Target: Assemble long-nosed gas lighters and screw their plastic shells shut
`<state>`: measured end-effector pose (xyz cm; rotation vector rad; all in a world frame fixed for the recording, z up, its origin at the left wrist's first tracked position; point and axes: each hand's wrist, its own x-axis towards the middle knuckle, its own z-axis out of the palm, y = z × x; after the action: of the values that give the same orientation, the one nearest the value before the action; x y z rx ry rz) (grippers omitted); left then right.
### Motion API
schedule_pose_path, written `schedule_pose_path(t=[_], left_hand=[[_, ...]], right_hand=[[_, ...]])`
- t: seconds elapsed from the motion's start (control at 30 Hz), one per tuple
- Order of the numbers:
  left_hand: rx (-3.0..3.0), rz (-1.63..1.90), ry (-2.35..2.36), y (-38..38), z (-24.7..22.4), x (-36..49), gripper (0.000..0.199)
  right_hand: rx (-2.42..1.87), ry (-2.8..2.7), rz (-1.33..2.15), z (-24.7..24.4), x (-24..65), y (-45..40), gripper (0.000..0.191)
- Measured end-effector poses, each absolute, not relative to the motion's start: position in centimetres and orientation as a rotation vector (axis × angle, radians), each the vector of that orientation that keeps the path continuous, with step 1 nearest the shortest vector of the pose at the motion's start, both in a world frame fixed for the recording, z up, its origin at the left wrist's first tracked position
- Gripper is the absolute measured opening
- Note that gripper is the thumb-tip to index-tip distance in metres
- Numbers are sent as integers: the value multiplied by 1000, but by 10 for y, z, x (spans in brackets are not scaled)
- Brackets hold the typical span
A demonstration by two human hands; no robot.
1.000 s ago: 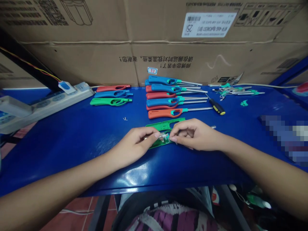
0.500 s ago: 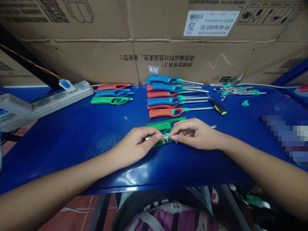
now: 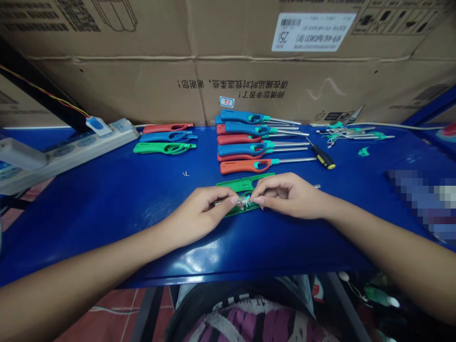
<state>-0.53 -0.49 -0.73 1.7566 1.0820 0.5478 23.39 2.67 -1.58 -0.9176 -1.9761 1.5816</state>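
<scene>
Two green lighter handle halves lie before me: one shell half point(image 3: 235, 184) is bare on top, and the other shell half point(image 3: 231, 212) sits under my fingers. My left hand point(image 3: 204, 211) is closed, thumb and forefinger pinching a clear lighter fuel tank point(image 3: 242, 202) over the nearer half. Close against it, my right hand point(image 3: 288, 197) is closed in a pinch at the tank's right end, by a small turquoise part point(image 3: 248, 199). What its fingertips grip is hidden. A metal tube end point(image 3: 317, 186) sticks out beyond the right hand.
Several assembled lighters point(image 3: 245, 166) are lined up behind my hands, with a screwdriver point(image 3: 323, 156) to their right. Inner lighter parts point(image 3: 356, 134) are piled at back right. Handle shells point(image 3: 164, 148) and a power strip point(image 3: 78, 147) are at left; small screws point(image 3: 185, 174) lie nearby.
Both hands stay at the green shell with almost no movement. The right fingers have shifted very slightly; the rest of the table looks the same.
</scene>
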Motion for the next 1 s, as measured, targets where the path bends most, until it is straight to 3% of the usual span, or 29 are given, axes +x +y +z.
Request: schedule_pose_path(t=[1.0], left_hand=[[1761, 564, 1081, -6, -13, 1, 34]], right_hand=[[-1053, -1955, 1489, -18, 228, 20, 23]])
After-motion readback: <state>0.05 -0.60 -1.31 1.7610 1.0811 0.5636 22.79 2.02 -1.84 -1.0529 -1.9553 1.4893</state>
